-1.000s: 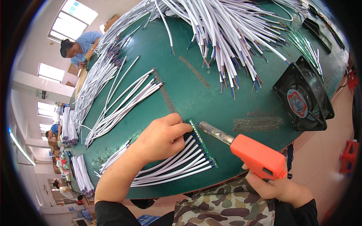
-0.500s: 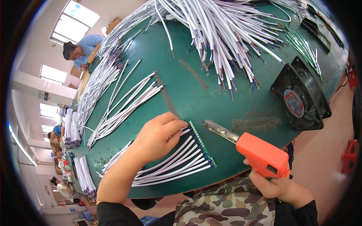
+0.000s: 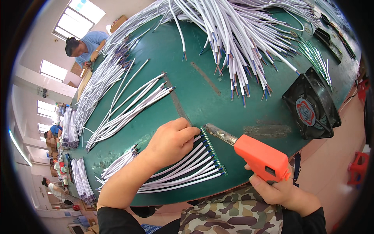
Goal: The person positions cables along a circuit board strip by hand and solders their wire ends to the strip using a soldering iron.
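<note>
My left hand [image 3: 171,142] is closed in a pinch at the far end of a narrow green circuit board strip [image 3: 215,153]. It holds a white cable whose end meets the strip; most of that cable is behind the fingers. Several white cables [image 3: 187,170] lie side by side, their blue-tipped ends along the strip's left edge. My right hand [image 3: 274,191] grips an orange soldering gun [image 3: 260,155] by its handle. The gun's metal tip [image 3: 210,127] points left, just beside the strip's far end; whether it touches the strip is hard to tell.
A black fan [image 3: 311,103] stands at the right table edge. Behind it lie loose green strips [image 3: 314,58]. A big heap of white cables [image 3: 233,39] covers the far side, with smaller bunches [image 3: 128,109] at left. A co-worker [image 3: 85,48] sits far left.
The soldering gun has moved left, bringing its tip close to the strip's far end. My left hand keeps its pinch there. The whole view has shifted slightly.
</note>
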Demonstrator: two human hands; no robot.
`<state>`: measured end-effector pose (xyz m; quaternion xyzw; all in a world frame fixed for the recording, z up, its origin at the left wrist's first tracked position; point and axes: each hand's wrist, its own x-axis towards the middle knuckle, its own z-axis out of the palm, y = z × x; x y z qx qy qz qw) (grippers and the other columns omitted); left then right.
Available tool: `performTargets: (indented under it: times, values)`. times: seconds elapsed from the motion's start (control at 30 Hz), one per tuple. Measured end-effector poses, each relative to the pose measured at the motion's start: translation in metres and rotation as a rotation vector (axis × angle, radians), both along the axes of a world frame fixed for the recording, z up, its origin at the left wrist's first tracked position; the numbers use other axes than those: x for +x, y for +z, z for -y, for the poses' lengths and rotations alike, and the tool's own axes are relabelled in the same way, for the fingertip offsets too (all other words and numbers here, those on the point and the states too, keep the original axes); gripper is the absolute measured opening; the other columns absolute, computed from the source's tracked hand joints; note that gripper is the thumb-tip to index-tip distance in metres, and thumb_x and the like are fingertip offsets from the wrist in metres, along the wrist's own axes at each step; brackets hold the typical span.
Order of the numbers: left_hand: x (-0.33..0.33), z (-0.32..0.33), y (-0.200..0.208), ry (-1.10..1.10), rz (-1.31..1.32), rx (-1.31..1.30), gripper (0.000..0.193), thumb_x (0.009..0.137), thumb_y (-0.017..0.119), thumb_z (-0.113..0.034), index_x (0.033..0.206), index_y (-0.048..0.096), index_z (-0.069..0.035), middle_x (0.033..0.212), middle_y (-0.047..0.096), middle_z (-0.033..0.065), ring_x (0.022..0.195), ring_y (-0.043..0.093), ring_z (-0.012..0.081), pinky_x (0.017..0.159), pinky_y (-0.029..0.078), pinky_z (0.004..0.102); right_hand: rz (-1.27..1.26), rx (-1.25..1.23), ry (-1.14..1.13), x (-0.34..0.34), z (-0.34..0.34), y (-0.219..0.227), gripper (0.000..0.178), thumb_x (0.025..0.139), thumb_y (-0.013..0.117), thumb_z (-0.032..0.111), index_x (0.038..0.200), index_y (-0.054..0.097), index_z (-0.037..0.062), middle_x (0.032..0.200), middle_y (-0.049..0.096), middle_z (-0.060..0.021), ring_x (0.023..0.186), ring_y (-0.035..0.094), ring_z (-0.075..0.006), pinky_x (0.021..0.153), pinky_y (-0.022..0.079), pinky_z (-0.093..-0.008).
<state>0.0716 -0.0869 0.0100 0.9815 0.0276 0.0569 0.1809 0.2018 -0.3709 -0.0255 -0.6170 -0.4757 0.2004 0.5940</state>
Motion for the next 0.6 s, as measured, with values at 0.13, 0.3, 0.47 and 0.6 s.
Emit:
performTargets:
  times: [0.13,0.3,0.47,0.6]
  values:
    - [-0.0004,-0.0023,-0.0048,-0.029,0.051,-0.051,0.028,0.076,0.069,0.003,0.102,0.072,-0.005,0.083,0.060,0.0083,0.073,0.062,0.0284,0.063,0.051,0.0386,-0.095,0.025,-0.038,-0.0065,-0.0008,-0.0030,0.033,0.087,0.068,0.005,0.119,0.062,-0.0051,0.091,0.071,-0.0081,0.074,0.065,-0.0145,0.074,0.055,-0.0318]
    - [-0.0004,-0.0029,-0.0075,-0.051,0.057,-0.030,0.029,0.074,0.069,0.003,0.102,0.072,-0.005,0.083,0.059,0.0087,0.073,0.062,0.0286,0.063,0.052,0.0391,-0.018,0.002,0.023,-0.0038,0.0033,-0.0095,0.052,0.087,0.075,0.007,0.132,0.054,-0.0066,0.100,0.069,-0.0113,0.080,0.069,-0.0195,0.073,0.055,-0.0315]
    - [0.0025,-0.0029,-0.0050,-0.084,0.046,0.028,0.030,0.071,0.068,0.002,0.100,0.071,-0.005,0.082,0.059,0.0093,0.072,0.062,0.0291,0.063,0.052,0.0397,-0.026,-0.026,0.000,-0.0076,0.0032,-0.0096,0.055,0.087,0.074,0.007,0.135,0.051,-0.0081,0.090,0.069,-0.0069,0.072,0.067,-0.0167,0.069,0.055,-0.0303]
    - [0.0048,-0.0028,-0.0017,-0.107,0.015,0.067,0.029,0.071,0.068,0.001,0.099,0.071,-0.004,0.083,0.058,0.0100,0.071,0.062,0.0298,0.063,0.053,0.0404,-0.023,-0.017,0.016,-0.0048,0.0031,-0.0090,0.057,0.087,0.075,0.007,0.135,0.050,-0.0096,0.088,0.069,-0.0062,0.071,0.067,-0.0162,0.068,0.055,-0.0301]
